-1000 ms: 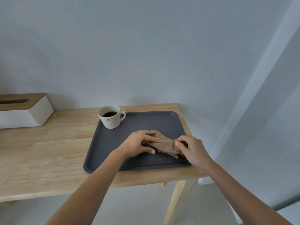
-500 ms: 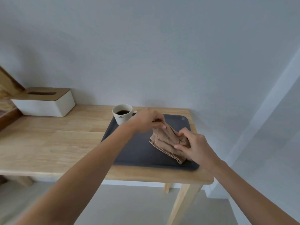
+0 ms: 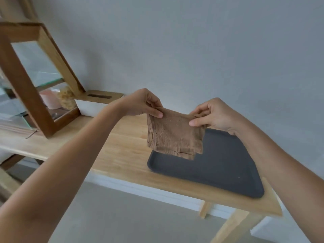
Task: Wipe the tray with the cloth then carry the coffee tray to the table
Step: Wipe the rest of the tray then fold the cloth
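Observation:
A brown cloth hangs folded in the air above the left end of the dark grey tray. My left hand pinches its top left corner and my right hand pinches its top right corner. The tray lies flat on the light wooden table, near the table's right end. The coffee cup is hidden, probably behind the cloth and my hands.
A white tissue box with a wooden lid stands at the back of the table by the grey wall. Left of it a wooden-framed glass case holds a pink cup and a jar. The table's front edge and legs show below.
Both hands lifted the cloth off the tray and spread it out in the air. The view swung left and tilted, bringing the glass case into sight and hiding the cup.

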`<state>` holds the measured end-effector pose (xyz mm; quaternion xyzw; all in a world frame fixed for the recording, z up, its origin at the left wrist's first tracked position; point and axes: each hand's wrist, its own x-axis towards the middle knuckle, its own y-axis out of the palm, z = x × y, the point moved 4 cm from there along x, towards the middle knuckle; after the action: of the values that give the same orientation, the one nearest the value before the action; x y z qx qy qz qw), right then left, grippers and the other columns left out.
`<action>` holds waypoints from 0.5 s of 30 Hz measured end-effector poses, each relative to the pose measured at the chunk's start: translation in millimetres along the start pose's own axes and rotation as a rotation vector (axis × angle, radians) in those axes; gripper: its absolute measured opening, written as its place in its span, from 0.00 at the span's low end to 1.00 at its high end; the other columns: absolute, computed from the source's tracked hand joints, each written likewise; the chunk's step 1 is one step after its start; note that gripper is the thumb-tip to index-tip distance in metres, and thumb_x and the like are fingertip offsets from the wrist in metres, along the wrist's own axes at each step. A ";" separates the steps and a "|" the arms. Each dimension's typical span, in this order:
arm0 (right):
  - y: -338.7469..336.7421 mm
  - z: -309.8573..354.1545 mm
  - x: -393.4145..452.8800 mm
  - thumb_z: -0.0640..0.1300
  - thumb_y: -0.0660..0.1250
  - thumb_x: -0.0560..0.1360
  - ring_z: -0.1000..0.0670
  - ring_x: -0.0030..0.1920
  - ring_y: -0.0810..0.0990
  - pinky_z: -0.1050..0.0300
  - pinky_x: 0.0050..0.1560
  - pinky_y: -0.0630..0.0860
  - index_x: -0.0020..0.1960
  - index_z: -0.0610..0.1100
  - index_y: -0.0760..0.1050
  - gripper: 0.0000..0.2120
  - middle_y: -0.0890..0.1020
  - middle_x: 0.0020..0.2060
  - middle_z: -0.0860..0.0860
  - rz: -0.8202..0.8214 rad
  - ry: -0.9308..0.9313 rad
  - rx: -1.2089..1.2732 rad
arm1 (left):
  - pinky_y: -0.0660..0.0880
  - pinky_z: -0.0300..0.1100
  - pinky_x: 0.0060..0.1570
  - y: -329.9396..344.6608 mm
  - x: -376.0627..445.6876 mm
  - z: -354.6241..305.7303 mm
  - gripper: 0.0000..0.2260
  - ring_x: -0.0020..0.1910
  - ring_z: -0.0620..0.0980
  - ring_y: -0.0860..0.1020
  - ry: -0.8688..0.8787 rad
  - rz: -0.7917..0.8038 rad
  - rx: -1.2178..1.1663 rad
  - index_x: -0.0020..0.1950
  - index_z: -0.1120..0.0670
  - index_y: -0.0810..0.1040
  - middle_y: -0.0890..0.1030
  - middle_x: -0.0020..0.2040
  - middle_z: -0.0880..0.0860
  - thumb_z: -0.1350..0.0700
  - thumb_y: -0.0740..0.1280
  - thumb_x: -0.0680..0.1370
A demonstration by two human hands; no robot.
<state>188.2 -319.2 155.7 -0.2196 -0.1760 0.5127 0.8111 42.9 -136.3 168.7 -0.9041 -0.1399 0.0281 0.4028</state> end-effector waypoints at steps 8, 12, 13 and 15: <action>90.4 17.4 89.6 0.43 0.74 0.70 0.54 0.43 0.84 0.60 0.49 0.77 0.45 0.46 0.83 0.04 0.86 0.38 0.51 -0.183 -0.090 -0.124 | 0.74 0.41 0.44 -59.6 -20.8 105.7 0.05 0.40 0.41 0.80 -0.074 -0.252 0.075 0.42 0.51 0.83 0.82 0.38 0.46 0.56 0.76 0.69; 133.9 17.6 89.3 0.42 0.72 0.72 0.56 0.40 0.82 0.65 0.46 0.74 0.47 0.45 0.83 0.04 0.86 0.39 0.52 -0.203 -0.220 -0.264 | 0.74 0.52 0.56 -65.9 -40.4 147.7 0.07 0.49 0.50 0.79 -0.054 -0.340 0.069 0.43 0.51 0.84 0.83 0.47 0.51 0.53 0.78 0.67; 145.6 14.2 83.9 0.43 0.72 0.72 0.59 0.40 0.81 0.67 0.45 0.74 0.48 0.45 0.83 0.05 0.85 0.39 0.53 -0.166 -0.222 -0.294 | 0.73 0.52 0.59 -60.8 -47.6 158.0 0.07 0.51 0.48 0.79 -0.063 -0.310 0.052 0.42 0.50 0.85 0.82 0.49 0.49 0.53 0.78 0.66; 170.9 -0.8 73.0 0.43 0.73 0.72 0.67 0.38 0.78 0.72 0.42 0.72 0.51 0.43 0.83 0.08 0.82 0.38 0.57 -0.025 -0.192 -0.341 | 0.71 0.51 0.63 -41.9 -63.2 181.1 0.08 0.55 0.45 0.78 -0.112 -0.163 0.033 0.40 0.49 0.85 0.82 0.53 0.44 0.52 0.79 0.64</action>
<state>89.8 -188.3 67.7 -0.3015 -0.3397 0.4838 0.7481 -57.0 3.4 73.6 -0.8799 -0.2350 0.0480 0.4102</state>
